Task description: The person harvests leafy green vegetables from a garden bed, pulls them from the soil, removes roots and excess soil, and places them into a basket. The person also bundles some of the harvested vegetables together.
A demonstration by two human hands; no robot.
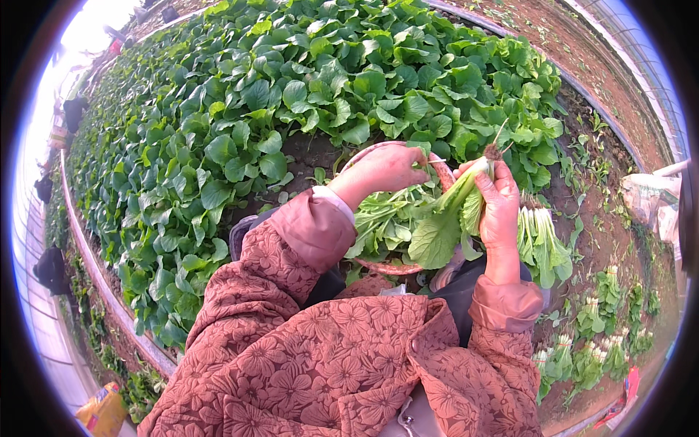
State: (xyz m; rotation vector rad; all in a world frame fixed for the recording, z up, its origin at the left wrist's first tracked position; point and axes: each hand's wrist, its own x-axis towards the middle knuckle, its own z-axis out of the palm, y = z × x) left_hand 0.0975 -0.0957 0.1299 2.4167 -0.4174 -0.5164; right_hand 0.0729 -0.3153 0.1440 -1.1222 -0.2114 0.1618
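Note:
Upright in my right hand (499, 205) is a leafy green plant (445, 221), held near its pale stem base, with soil-covered roots at the top and its leaves hanging down. My left hand (396, 166) is over the rim of a round reddish basin (387, 267), its fingers bent around a small piece of leaf with a pale stalk (437, 161). Loose leaves (387, 218) lie in the basin below both hands. Close to my right wrist, a bunch of greens (543, 243) lies on the soil with its white stems and roots toward the top.
Dense leafy greens (262, 98) grow in front and to the left. Several tied bunches (590, 317) lie on the soil at lower right. A whitish sack (652, 199) stands at the right edge, a yellow bag (104, 409) at lower left. A pale border strip (104, 295) runs along the left.

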